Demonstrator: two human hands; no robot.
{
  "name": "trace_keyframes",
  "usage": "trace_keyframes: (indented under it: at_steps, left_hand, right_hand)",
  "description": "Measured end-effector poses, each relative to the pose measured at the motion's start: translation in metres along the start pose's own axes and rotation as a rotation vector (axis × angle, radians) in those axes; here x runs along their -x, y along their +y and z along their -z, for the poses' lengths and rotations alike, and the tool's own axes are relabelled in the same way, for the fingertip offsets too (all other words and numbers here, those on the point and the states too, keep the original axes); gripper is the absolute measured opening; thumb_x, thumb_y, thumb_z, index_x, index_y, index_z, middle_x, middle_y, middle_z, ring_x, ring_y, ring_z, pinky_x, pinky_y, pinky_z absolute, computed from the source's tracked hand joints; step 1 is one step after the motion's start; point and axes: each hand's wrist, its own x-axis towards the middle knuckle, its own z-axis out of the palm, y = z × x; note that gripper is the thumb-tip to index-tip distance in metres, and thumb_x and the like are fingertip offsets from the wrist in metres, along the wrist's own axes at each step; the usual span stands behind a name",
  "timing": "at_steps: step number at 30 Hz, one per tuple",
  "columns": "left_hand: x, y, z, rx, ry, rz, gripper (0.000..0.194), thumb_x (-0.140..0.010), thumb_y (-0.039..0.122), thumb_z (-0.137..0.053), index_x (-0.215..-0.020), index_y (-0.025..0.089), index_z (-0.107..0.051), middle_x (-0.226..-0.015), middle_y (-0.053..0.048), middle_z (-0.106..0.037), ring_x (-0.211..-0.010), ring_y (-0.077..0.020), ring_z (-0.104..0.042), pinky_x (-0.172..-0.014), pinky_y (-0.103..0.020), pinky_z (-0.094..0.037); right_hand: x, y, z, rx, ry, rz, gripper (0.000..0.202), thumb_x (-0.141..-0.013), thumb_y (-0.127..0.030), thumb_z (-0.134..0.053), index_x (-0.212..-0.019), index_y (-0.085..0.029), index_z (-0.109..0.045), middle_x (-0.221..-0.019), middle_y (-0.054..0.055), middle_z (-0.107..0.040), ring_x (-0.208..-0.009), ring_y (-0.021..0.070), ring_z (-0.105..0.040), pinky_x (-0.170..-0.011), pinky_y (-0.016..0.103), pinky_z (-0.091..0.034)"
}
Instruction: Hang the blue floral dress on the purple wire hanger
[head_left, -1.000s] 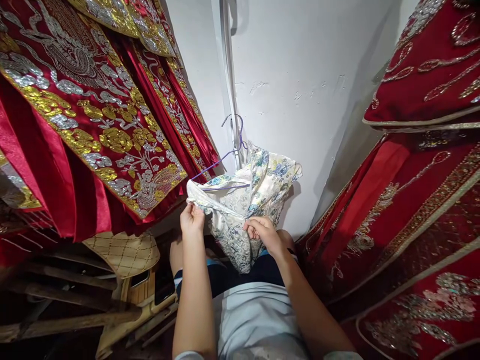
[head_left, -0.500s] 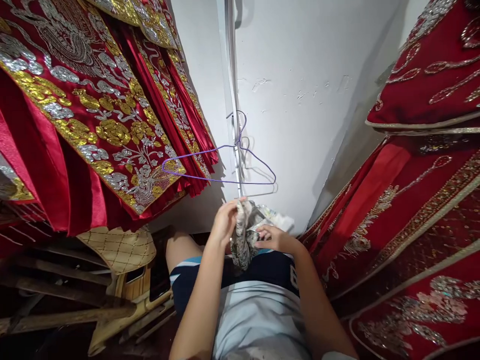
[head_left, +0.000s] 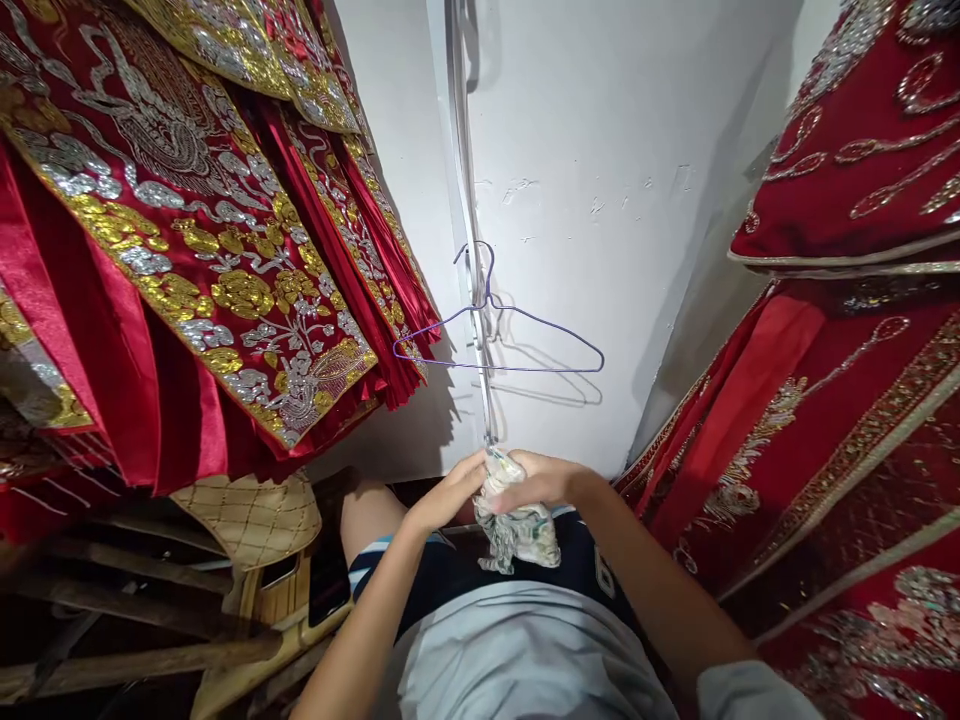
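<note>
Cream floral cloth (head_left: 532,545) sits crumpled in a small bundle over our lap, low and just right of centre in view. Our right hand (head_left: 538,482) holds it from one o'clock, thumb pressed across the top. Our left hand (head_left: 452,490) touches its ten o'clock side, fingertips partly hidden, so we cannot tell how tightly they close. At twelve o'clock from the bundle, a bare purple wire hanger (head_left: 540,370) hangs before the white wall (head_left: 592,110). Red gold-and-silver sequined garments (head_left: 244,295) hang towards ten o'clock, beaded red garments (head_left: 780,370) towards two, and a quilted cream pad (head_left: 251,515) lies at nine.
</note>
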Motion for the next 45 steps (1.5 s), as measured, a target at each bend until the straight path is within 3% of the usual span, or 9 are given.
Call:
trace_keyframes:
  at_steps: [5, 12, 16, 20, 25, 28, 33, 39, 45]
  left_hand:
    - [0.021, -0.009, -0.003, -0.296, -0.185, 0.015, 0.047, -0.087, 0.06, -0.057, -0.088, 0.016, -0.069, -0.084, -0.005, -0.067, -0.081, -0.0211, -0.06, -0.082, -0.033, -0.049]
    - [0.032, -0.002, 0.062, -1.031, -0.093, 0.102, 0.012, -0.081, 0.027, -0.059, -0.075, 0.021, -0.067, -0.079, -0.002, -0.072, -0.081, -0.022, -0.066, -0.116, -0.049, -0.026]
    - [0.044, -0.013, 0.095, -1.044, 0.081, 0.146, 0.019, -0.081, 0.036, -0.061, -0.087, 0.022, -0.073, -0.102, -0.008, -0.074, -0.1, -0.0283, -0.065, -0.106, -0.045, -0.038]
    - [0.056, -0.008, 0.111, -0.971, 0.343, 0.076, 0.03, -0.079, 0.048, -0.066, -0.086, 0.02, -0.072, -0.105, -0.012, -0.072, -0.105, -0.0313, -0.06, -0.098, -0.042, -0.043]
    - [0.067, 0.014, 0.099, -0.374, 0.475, 0.11, 0.042, -0.081, 0.053, -0.064, -0.063, 0.019, -0.048, -0.062, 0.001, -0.05, -0.06, -0.0145, -0.047, -0.058, -0.025, -0.038]
    - [0.074, 0.033, 0.085, -0.171, 0.489, 0.067, 0.049, -0.08, 0.052, -0.066, -0.062, 0.019, -0.034, -0.057, 0.005, -0.034, -0.051, -0.009, -0.033, -0.05, -0.021, -0.027]
    - [0.069, 0.065, 0.085, -0.827, 0.212, 0.021, 0.034, -0.088, 0.043, -0.057, -0.066, 0.019, -0.051, -0.066, 0.0, -0.052, -0.065, -0.0147, -0.05, -0.065, -0.026, -0.042]
    - [0.048, 0.055, 0.101, -1.13, 0.132, 0.001, 0.034, -0.096, 0.04, -0.039, -0.08, 0.02, -0.061, -0.088, -0.005, -0.07, -0.089, -0.0225, -0.065, -0.114, -0.048, -0.033]
    - [0.017, 0.07, 0.099, -1.005, 0.319, -0.109, 0.035, -0.094, 0.038, -0.039, -0.075, 0.018, -0.061, -0.14, -0.011, -0.057, -0.127, -0.0299, -0.054, -0.11, -0.045, -0.04]
  right_hand:
    - [0.027, -0.056, 0.019, 0.482, -0.216, -0.101, 0.028, -0.07, -0.036, -0.079, -0.078, -0.014, -0.064, -0.068, -0.003, -0.058, -0.061, 0.0101, -0.049, -0.055, 0.021, -0.038]
    - [0.054, -0.098, 0.023, 0.704, -0.381, 0.029, 0.014, -0.072, -0.02, -0.071, -0.081, -0.014, -0.063, -0.075, -0.003, -0.059, -0.069, 0.0094, -0.049, -0.061, 0.019, -0.04]
    - [0.052, -0.104, 0.044, 0.62, -0.156, 0.1, 0.016, -0.078, -0.027, -0.067, -0.087, -0.014, -0.067, -0.078, 0.001, -0.064, -0.07, 0.0125, -0.055, -0.063, 0.023, -0.043]
    - [0.001, -0.076, 0.065, 0.577, 0.331, 0.359, 0.035, -0.08, -0.031, -0.066, -0.113, -0.019, -0.069, -0.119, 0.009, -0.068, -0.112, 0.0242, -0.061, -0.098, 0.037, -0.045]
    - [-0.071, -0.028, 0.076, 0.529, 0.77, 0.43, 0.047, -0.091, -0.038, -0.05, -0.134, -0.023, -0.058, -0.147, 0.01, -0.052, -0.139, 0.0275, -0.043, -0.114, 0.044, -0.032]
    - [-0.086, -0.011, 0.085, 0.532, 0.778, 0.41, 0.039, -0.091, -0.047, -0.048, -0.114, -0.019, -0.065, -0.124, 0.011, -0.066, -0.118, 0.0291, -0.058, -0.102, 0.043, -0.042]
    - [-0.057, -0.007, 0.103, 0.495, 0.849, 0.405, 0.044, -0.087, -0.058, -0.049, -0.066, -0.019, -0.049, -0.063, -0.001, -0.052, -0.064, 0.0164, -0.05, -0.063, 0.028, -0.04]
    - [0.001, -0.037, 0.114, 0.581, 0.913, 0.294, 0.042, -0.08, -0.052, -0.06, -0.06, -0.02, -0.042, -0.058, -0.004, -0.038, -0.057, 0.0119, -0.037, -0.054, 0.026, -0.027]
    - [0.011, -0.047, 0.106, 0.598, 0.912, 0.277, 0.041, -0.079, -0.046, -0.06, -0.057, -0.023, -0.034, -0.056, -0.005, -0.031, -0.057, 0.0118, -0.031, -0.055, 0.027, -0.023]
